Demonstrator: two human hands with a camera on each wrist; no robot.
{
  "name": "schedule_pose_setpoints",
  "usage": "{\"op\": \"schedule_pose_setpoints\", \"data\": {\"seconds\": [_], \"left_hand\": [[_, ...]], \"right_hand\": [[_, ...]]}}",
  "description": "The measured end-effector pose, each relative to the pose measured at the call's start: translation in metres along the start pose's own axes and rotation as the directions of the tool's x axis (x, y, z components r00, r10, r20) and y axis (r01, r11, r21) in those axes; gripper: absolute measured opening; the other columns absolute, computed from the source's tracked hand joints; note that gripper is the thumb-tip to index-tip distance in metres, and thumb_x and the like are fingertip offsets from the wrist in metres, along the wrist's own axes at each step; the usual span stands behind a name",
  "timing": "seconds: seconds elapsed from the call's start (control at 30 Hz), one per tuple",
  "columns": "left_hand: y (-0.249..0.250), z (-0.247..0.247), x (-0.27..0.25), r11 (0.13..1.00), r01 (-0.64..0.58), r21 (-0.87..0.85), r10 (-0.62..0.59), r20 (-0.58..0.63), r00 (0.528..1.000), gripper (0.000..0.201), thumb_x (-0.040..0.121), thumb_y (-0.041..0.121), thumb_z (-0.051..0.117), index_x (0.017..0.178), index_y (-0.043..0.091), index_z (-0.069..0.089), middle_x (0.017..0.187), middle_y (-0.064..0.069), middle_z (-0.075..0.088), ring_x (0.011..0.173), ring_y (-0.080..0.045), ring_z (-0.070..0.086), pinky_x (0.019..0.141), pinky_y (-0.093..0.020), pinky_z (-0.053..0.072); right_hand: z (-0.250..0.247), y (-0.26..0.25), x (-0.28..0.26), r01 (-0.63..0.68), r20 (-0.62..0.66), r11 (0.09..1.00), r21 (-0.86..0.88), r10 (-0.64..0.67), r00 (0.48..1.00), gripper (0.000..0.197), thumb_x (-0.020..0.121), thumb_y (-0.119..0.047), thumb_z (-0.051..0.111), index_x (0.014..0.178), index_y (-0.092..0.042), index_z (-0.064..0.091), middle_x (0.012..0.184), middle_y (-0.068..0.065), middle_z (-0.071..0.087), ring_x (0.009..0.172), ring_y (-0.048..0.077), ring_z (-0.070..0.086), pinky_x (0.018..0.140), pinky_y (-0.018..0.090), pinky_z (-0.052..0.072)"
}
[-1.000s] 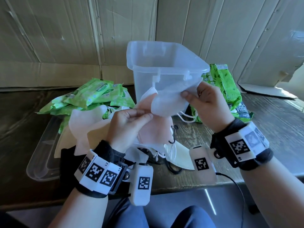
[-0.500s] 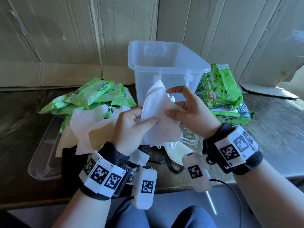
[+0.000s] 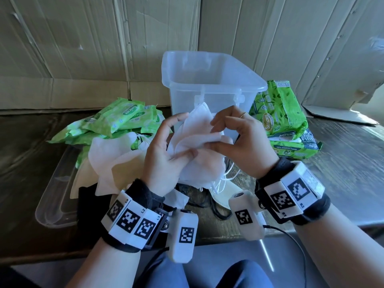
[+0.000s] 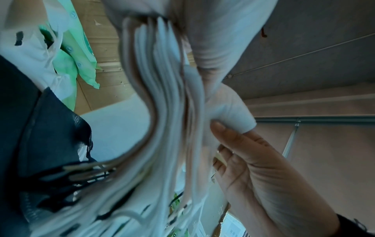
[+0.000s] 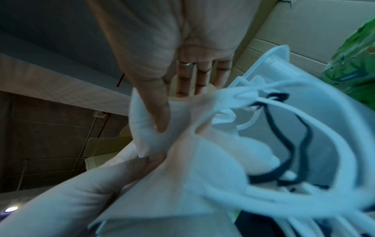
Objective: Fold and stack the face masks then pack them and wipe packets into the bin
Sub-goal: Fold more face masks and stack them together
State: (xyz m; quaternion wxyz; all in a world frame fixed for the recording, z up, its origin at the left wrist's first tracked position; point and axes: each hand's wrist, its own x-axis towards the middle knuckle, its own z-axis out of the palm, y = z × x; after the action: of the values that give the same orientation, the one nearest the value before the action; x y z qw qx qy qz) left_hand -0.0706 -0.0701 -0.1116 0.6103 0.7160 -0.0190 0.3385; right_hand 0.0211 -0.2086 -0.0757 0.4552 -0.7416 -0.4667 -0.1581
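Both hands hold a bunch of white face masks (image 3: 199, 140) above the table's front edge, just in front of the clear plastic bin (image 3: 209, 80). My left hand (image 3: 166, 154) grips the bunch from the left, thumb across the top mask. My right hand (image 3: 234, 140) pinches the top mask's right edge (image 5: 150, 136) between thumb and forefinger. White ear loops (image 3: 222, 179) hang below the masks. More white masks (image 3: 110, 161) and a black mask (image 3: 87, 196) lie at the left. Green wipe packets (image 3: 118, 119) are piled behind them.
Two larger green wipe packs (image 3: 278, 113) stand stacked right of the bin. A clear lid (image 3: 54, 204) lies flat at the left under the loose masks. Cardboard sheets (image 3: 83, 48) wall off the back. A black cable (image 3: 286, 233) trails off the front edge.
The masks have been brought together and lowered slightly. My right hand has shifted from flat against the mask to pinching its right edge; my left thumb now lies across the top.
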Motion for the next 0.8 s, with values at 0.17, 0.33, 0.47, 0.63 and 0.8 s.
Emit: {"op": "schedule_pose_setpoints", "data": {"seconds": [0.17,0.33,0.47,0.63,0.8], "left_hand": [[0.003,0.000,0.001,0.999,0.043,-0.001,-0.043,0.058,0.997,0.038,0.076,-0.011,0.066,0.101,0.017,0.064,0.093,0.017,0.069,0.088,0.009,0.062,0.078,-0.006,0.044],[0.001,-0.005,0.001,0.995,0.059,0.085,-0.059,-0.005,0.998,0.036,0.081,-0.002,0.064,0.095,0.032,0.064,0.089,0.032,0.065,0.090,0.020,0.056,0.078,0.002,0.036],[-0.001,-0.011,0.005,0.994,0.066,0.085,-0.064,-0.025,0.998,0.030,0.088,0.002,0.058,0.095,0.030,0.065,0.103,0.023,0.062,0.098,0.023,0.051,0.084,0.003,0.033],[0.000,-0.010,0.006,0.996,0.090,-0.010,-0.090,-0.011,0.996,0.008,0.082,0.029,0.064,0.089,0.027,0.070,0.089,0.025,0.070,0.097,0.008,0.061,0.082,-0.004,0.039],[0.005,-0.003,0.000,0.998,0.060,0.025,-0.063,0.112,0.992,0.011,0.069,0.026,0.072,0.080,0.025,0.070,0.080,0.024,0.071,0.083,0.007,0.063,0.076,-0.007,0.043]], "right_hand": [[-0.003,-0.002,-0.006,0.007,0.183,0.997,0.070,-0.020,0.983,0.016,0.075,-0.014,0.067,0.079,-0.024,0.055,0.091,-0.001,0.070,0.087,0.010,0.061,0.077,0.016,0.044],[-0.010,0.008,-0.006,-0.137,0.224,0.991,0.007,0.132,0.966,0.018,0.080,-0.022,0.057,0.078,-0.030,0.041,0.068,-0.009,0.051,0.064,0.011,0.044,0.060,0.023,0.037],[-0.021,0.019,-0.001,-0.241,0.200,0.970,-0.021,0.240,0.950,0.015,0.078,-0.018,0.057,0.089,-0.020,0.048,0.079,0.008,0.059,0.076,0.028,0.055,0.072,0.041,0.045],[-0.029,0.007,0.006,-0.298,0.303,0.932,0.206,0.229,0.925,0.041,0.078,-0.014,0.056,0.112,-0.034,0.044,0.071,0.024,0.047,0.064,0.024,0.047,0.060,0.037,0.042],[-0.024,0.001,0.014,-0.242,0.432,0.970,-0.032,0.232,0.872,0.067,0.084,-0.001,0.060,0.139,-0.020,0.026,0.060,0.010,0.041,0.051,0.010,0.039,0.049,0.015,0.033]]}}
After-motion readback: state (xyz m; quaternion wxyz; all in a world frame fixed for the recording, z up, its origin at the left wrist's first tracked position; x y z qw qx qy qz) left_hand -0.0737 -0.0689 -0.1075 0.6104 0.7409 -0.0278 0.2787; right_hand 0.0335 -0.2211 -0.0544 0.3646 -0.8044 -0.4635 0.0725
